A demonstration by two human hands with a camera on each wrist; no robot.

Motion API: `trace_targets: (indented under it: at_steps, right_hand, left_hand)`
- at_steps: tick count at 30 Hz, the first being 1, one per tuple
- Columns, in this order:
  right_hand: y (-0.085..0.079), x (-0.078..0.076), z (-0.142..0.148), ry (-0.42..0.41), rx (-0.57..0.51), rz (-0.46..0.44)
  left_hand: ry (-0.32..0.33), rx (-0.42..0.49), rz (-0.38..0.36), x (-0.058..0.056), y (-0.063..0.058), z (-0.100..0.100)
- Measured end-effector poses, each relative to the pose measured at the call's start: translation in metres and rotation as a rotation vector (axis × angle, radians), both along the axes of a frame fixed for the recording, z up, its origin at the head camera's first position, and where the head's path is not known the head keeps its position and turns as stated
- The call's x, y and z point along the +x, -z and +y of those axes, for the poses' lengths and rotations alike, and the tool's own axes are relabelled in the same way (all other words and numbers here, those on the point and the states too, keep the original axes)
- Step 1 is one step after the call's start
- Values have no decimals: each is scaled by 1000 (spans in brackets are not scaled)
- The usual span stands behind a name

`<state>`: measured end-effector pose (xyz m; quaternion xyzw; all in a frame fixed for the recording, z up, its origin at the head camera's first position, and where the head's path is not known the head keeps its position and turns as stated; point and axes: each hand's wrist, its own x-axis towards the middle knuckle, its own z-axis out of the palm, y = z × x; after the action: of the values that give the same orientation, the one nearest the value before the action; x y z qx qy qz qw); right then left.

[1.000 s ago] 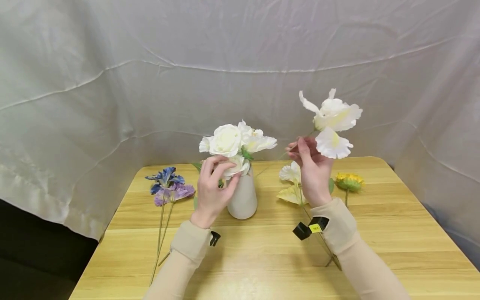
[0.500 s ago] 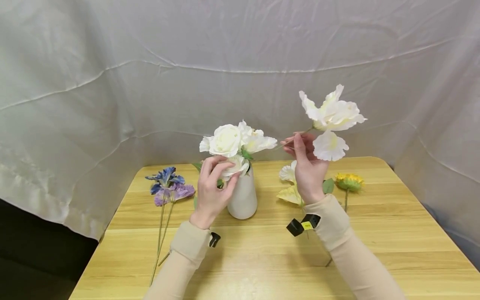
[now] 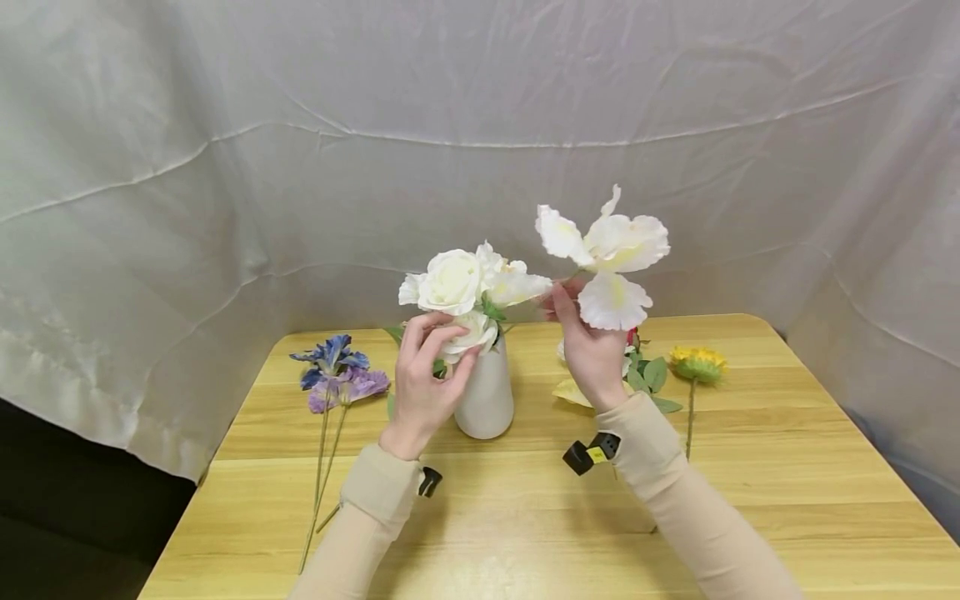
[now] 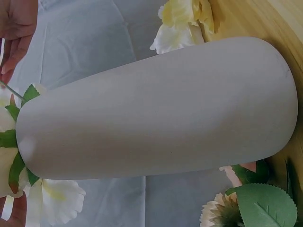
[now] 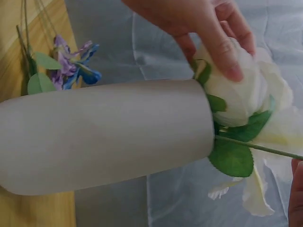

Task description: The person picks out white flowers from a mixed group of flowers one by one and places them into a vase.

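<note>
A white vase [image 3: 486, 404] stands upright on the table, bearing several white blooms. At its mouth my left hand [image 3: 426, 379] holds the lower white rose [image 3: 476, 333], thumb and fingers curled about the petals; the right wrist view shows this rose [image 5: 239, 97] against the rim. My right hand [image 3: 588, 354] pinches the stem of a large white iris-like flower [image 3: 621, 250], tilted to the right of the vase. In the right wrist view that green stem [image 5: 260, 147] reaches the vase mouth; its lower end is out of sight. A bigger white rose [image 3: 452, 282] sits above my left fingers.
Blue [image 3: 333, 354] and purple [image 3: 348, 387] flowers lie at the table's left. On the right lie a yellow sunflower-like bloom [image 3: 699, 364], green leaves [image 3: 648, 375] and a pale yellow flower [image 3: 572, 392] partly behind my right hand. A grey cloth [image 3: 480, 192] hangs behind the table.
My right hand has moved left towards the vase, bringing the white flower and its stem closer. A bit of red and more leaves show behind it. My left hand has stayed put.
</note>
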<state>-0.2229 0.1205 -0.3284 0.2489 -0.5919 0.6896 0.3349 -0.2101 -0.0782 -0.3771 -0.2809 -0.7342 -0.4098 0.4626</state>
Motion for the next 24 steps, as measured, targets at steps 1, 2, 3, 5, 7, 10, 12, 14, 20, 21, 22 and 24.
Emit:
trace_targets:
  at_steps: [1,2,3,5,7,10,12,14,20,21,22,24]
  right_hand:
    - [-1,2,-1,6,18,-7]
    - [-1,3,-3,6,35,-12]
    - [-2,5,-4,5,46,-17]
    - [-5,9,-7,8,72,-25]
    - [-5,12,-9,21,100,-35]
    - [-4,14,-11,35,126,-58]
    - [-2,15,-12,50,145,-71]
    - [-1,16,-12,63,169,-75]
    - [4,18,-15,68,272,-85]
    - [7,16,-15,27,261,-96]
    - [11,15,-15,-21,241,-110]
    - [18,10,-15,-212,120,-124]
  left_hand:
    - [0,0,-3,0,0,0]
    - [1,1,-5,0,0,0]
    - [3,2,-6,1,0,0]
    - [8,4,-8,1,0,1]
    - [12,6,-8,1,-1,1]
    - [17,10,-6,0,-1,2]
    - [18,10,-6,0,0,2]
    - [17,10,-7,1,0,2]
    - [18,7,-17,2,-1,2]
    - [18,8,-17,2,-1,2]
    - [18,7,-18,2,-1,2]
    - [19,7,-18,2,-1,2]
